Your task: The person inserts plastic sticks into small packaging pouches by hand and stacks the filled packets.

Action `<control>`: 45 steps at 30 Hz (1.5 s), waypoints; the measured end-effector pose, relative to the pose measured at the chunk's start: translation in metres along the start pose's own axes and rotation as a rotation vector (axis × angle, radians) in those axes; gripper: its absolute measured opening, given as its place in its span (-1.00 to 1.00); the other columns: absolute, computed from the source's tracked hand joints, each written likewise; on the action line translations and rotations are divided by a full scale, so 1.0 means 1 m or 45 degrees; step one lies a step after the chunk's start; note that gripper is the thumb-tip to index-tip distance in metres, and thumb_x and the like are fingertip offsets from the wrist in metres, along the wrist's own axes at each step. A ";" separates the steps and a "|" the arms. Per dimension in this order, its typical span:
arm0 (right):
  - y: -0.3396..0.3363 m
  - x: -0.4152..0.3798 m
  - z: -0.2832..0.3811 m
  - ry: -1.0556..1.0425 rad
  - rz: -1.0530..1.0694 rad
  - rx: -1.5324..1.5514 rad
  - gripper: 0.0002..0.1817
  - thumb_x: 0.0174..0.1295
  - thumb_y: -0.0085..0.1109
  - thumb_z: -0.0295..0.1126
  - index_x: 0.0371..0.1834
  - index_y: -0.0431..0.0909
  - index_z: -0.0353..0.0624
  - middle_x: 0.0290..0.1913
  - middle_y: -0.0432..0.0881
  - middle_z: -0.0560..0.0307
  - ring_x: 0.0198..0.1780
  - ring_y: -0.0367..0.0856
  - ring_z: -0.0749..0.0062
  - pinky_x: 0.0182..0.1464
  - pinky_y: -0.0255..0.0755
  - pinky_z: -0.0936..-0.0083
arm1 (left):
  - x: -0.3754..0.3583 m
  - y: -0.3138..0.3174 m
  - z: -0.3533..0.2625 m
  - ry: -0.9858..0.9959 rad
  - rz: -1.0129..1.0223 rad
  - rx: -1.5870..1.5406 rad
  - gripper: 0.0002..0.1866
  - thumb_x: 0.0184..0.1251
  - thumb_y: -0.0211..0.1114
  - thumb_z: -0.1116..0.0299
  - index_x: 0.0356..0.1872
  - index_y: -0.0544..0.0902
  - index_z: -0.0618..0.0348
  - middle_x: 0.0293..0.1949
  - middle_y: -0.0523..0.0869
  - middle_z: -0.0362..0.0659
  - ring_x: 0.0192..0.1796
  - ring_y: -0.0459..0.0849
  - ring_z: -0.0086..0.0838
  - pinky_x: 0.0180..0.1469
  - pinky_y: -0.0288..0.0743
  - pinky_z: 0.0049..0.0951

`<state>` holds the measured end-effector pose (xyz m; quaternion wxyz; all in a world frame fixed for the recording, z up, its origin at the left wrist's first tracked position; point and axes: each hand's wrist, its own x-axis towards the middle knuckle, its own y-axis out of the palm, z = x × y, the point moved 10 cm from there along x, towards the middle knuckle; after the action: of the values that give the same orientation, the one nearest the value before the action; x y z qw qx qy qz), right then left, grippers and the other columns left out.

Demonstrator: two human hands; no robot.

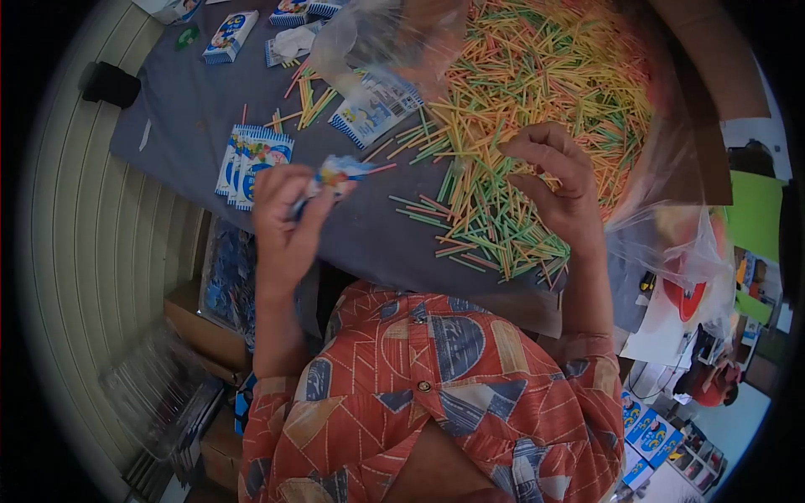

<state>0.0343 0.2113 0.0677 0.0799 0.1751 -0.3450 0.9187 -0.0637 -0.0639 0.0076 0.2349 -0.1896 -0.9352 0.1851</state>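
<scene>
My left hand [283,214] is closed on a small blue-and-white printed packet [338,174], slightly blurred. From the packet's right end a pink stick [383,168] pokes out. My right hand [558,180] hovers over the near part of a large heap of thin pastel sticks [545,75] in orange, yellow, green and pink. Its fingers are curved, with a gap between thumb and forefinger, and nothing shows between them. Just left of my left hand, several flat packets [262,159] of the same print lie overlapping on the grey cloth [360,239].
Another printed packet [376,109] lies beside the heap, near a clear plastic bag [394,42]. Small printed boxes [231,36] stand at the far left, with a black object [110,85] at the table edge. A cardboard box [201,323] sits below left. Clear plastic sheeting [671,243] hangs right.
</scene>
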 end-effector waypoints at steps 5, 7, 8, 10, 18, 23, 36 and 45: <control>0.078 -0.027 0.003 -0.303 0.651 -0.907 -0.41 0.02 0.20 -0.58 0.23 0.56 0.01 0.25 0.42 -0.07 0.23 0.44 0.04 0.24 0.35 0.11 | -0.008 -0.025 0.005 -0.040 -0.141 1.273 -0.74 0.25 0.41 0.35 -0.09 0.69 0.25 0.05 0.60 -0.02 0.17 0.43 -0.17 0.23 0.26 -0.24; 0.088 -0.025 -0.006 -0.254 0.671 -0.931 -0.40 0.02 0.20 -0.58 0.23 0.55 0.01 0.26 0.40 -0.08 0.25 0.42 0.04 0.28 0.33 0.11 | 0.003 -0.012 -0.018 0.019 -0.239 1.583 -0.71 0.27 0.40 0.29 -0.07 0.70 0.23 0.06 0.59 -0.02 0.21 0.39 -0.13 0.26 0.24 -0.21; 0.089 -0.024 -0.011 -0.215 0.707 -0.951 -0.40 0.02 0.20 -0.58 0.23 0.55 0.02 0.27 0.39 -0.10 0.27 0.40 0.05 0.31 0.31 0.11 | 0.008 0.002 -0.031 0.122 -0.194 1.384 -0.69 0.24 0.42 0.31 -0.04 0.69 0.22 0.04 0.60 -0.02 0.16 0.43 -0.12 0.22 0.28 -0.20; 0.080 -0.018 0.001 -0.288 0.653 -0.953 -0.42 0.02 0.20 -0.57 0.22 0.56 -0.02 0.24 0.41 -0.12 0.25 0.41 0.03 0.24 0.36 0.11 | 0.016 0.023 -0.042 0.226 -0.169 1.183 -0.67 0.22 0.43 0.33 -0.01 0.67 0.20 0.01 0.60 -0.02 0.12 0.46 -0.11 0.18 0.32 -0.19; -0.022 -0.003 -0.048 0.021 0.315 -1.273 -0.48 0.06 0.08 -0.64 0.17 0.57 -0.09 0.22 0.43 -0.19 0.21 0.47 -0.09 0.19 0.42 0.03 | 0.054 0.110 0.007 0.246 0.255 0.837 -0.62 0.11 0.44 0.36 -0.04 0.63 0.27 -0.02 0.61 -0.01 0.02 0.57 -0.12 -0.01 0.45 -0.08; -0.019 -0.016 -0.039 -0.054 0.398 -1.131 -0.47 0.02 0.12 -0.61 0.15 0.58 -0.08 0.17 0.44 -0.13 0.18 0.46 -0.01 0.16 0.41 0.06 | 0.068 0.109 -0.001 0.329 0.295 0.952 -0.60 0.18 0.41 0.33 0.00 0.63 0.35 -0.07 0.62 0.07 -0.05 0.60 -0.01 -0.03 0.53 -0.09; -0.020 -0.052 -0.091 0.139 0.255 -1.502 -0.89 -0.07 0.20 -0.49 -0.44 0.58 -0.26 -0.30 0.47 0.05 -0.26 0.59 0.25 -0.35 0.50 0.26 | 0.074 0.135 0.008 0.561 0.288 1.114 -0.80 -0.05 0.36 0.46 -0.32 0.64 0.24 -0.20 0.62 -0.01 -0.27 0.70 -0.15 -0.35 0.60 -0.25; -0.008 -0.038 -0.113 0.314 0.342 -1.425 -0.83 0.00 0.22 -0.49 -0.32 0.62 -0.30 -0.23 0.53 -0.06 -0.22 0.64 0.19 -0.35 0.55 0.28 | 0.083 0.118 -0.004 0.397 0.214 0.908 -0.80 -0.03 0.36 0.48 -0.30 0.68 0.17 -0.28 0.65 -0.10 -0.19 0.69 -0.14 -0.23 0.58 -0.12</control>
<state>0.0420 0.2907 -0.0209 0.0826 -0.0471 -0.7847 0.6125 -0.0980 0.0748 -0.0096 0.4091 -0.1980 -0.7466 0.4858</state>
